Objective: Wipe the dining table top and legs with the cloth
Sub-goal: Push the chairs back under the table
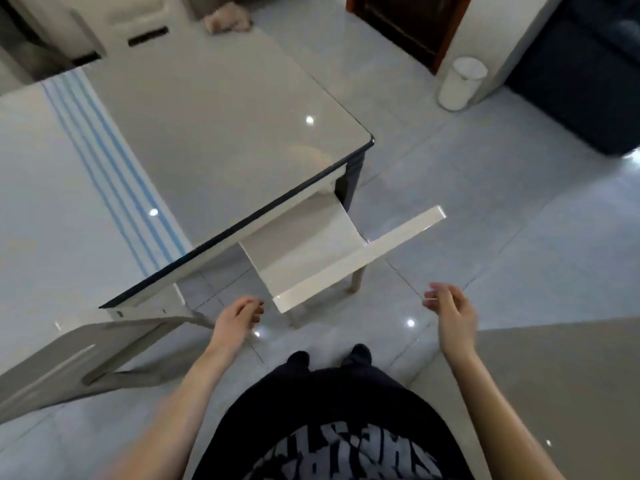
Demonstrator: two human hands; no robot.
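Observation:
The dining table has a glossy grey glass top with blue stripes and fills the upper left. A crumpled beige cloth lies on its far edge. One dark table leg shows under the near right corner. My left hand hangs in the air below the table's front edge with loosely curled fingers, holding nothing. My right hand floats over the floor to the right, fingers also loosely curled and empty. Both hands are far from the cloth.
A white chair is tucked under the table's front, its backrest jutting right. Another chair back stands at lower left. A white bin and a dark sofa stand at upper right on the tiled floor.

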